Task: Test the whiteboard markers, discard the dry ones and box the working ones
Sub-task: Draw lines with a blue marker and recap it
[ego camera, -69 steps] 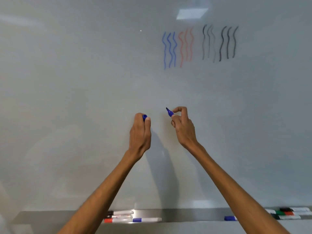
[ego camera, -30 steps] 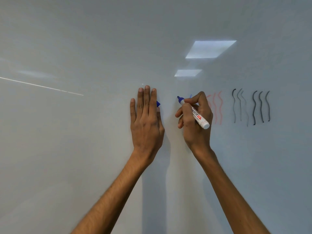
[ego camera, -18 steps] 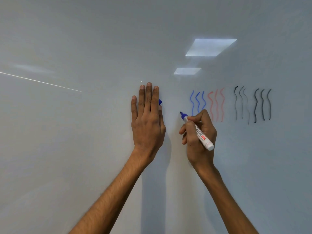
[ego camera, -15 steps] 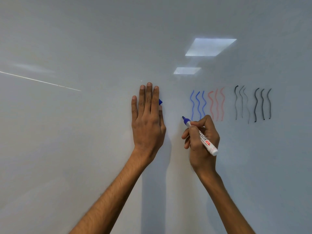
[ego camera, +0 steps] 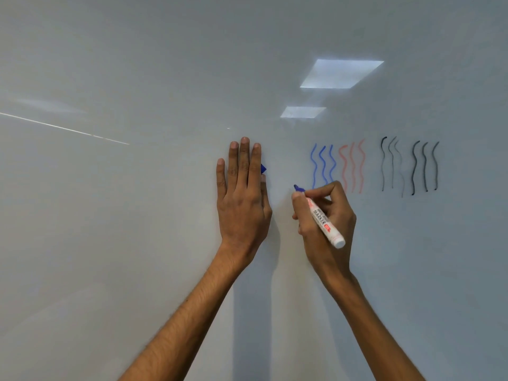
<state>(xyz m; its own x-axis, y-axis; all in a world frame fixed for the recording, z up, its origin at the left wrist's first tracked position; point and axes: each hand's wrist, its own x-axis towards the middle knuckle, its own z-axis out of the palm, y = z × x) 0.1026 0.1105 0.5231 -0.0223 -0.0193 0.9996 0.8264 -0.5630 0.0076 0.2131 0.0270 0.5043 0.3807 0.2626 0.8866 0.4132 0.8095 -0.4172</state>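
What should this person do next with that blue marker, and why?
Probably draw a wavy stroke on the bare whiteboard left of the blue squiggles. The right hand grips the uncapped blue marker with its tip at the board, the left hand lies flat with the blue cap, and no mark shows beside the tip.

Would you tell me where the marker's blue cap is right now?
Head view: the blue cap peeks out beside the left hand, flat on the whiteboard, left of the marker.
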